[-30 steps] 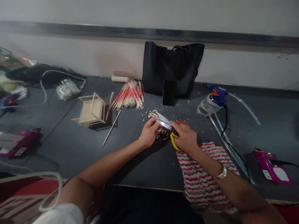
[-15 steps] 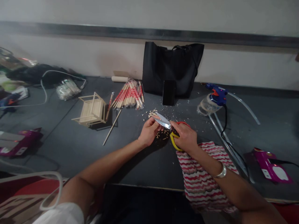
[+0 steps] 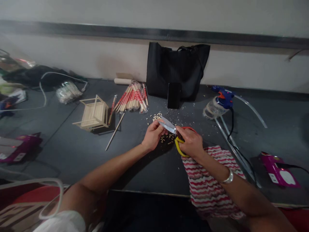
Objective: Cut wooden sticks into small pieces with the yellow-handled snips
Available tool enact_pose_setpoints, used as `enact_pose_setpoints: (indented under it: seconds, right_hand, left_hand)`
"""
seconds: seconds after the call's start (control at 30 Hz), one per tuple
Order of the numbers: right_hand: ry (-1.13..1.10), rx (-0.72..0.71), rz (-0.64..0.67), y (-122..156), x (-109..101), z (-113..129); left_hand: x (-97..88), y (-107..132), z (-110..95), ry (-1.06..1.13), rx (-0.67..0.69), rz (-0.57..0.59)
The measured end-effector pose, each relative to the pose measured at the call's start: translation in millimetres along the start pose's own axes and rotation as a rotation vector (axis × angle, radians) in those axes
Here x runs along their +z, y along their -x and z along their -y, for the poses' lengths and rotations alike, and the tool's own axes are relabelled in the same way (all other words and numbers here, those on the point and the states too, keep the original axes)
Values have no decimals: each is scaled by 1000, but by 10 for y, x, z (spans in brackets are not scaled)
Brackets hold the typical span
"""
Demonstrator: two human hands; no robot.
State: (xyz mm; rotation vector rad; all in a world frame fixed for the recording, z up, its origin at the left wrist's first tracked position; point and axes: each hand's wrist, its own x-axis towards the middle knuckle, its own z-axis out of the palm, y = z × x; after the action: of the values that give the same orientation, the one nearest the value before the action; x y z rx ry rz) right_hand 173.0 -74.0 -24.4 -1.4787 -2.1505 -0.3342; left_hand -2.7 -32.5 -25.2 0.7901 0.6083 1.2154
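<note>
The right hand (image 3: 191, 143) gripped the yellow and red handles of a pair of scissors (image 3: 177, 135), fingers closed through the loops, with the blades angled up and left toward the left hand (image 3: 152, 137). The left hand was pinched shut on something small held at the blades; the piece itself was too small to make out, probably a short wooden stick. Risk noted: left fingertips sat right against the blade edge, so a closing cut could nick them, and a snipped offcut could fly off into the scatter of wood bits (image 3: 166, 139) lying beneath and just beyond both hands. The striped cloth (image 3: 210, 180) lay under the right forearm; dragging it could sweep pieces off the dark table (image 3: 72, 154). Far right of the right hand, the blue glue gun (image 3: 224, 95) rested with its cord trailing toward the table edge, a snag hazard, in my judgement. Left of the left hand stood a small wooden stick frame (image 3: 93, 113), with a bundle of wrapped chopsticks (image 3: 131, 100) beyond it. Whether the blades were parted or shut could not be judged.
</note>
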Motion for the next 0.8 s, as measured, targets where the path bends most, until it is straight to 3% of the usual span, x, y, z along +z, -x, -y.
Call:
enact_pose_setpoints:
  seconds: [0.2,0.4,0.53,0.63,0.8]
  right_hand:
    - [-31,53,34,32,84,-25]
    - [-221,204,-70,-4,169,-213]
    - [-283,288,-68,-34,154,-271]
    - [-310,310,-94,-44,139,-258]
    - [-317,356,-140,-54,134,-251]
  left_hand:
    - [12,-19,-21,-47,23,31]
    - [7,-75,-69,-85,83,46]
    - [-72,-116,-52,-187,135,66]
    - [-196,-180,-58,-400,227,38]
    - [-438,-332,-115,-1017,415,-94]
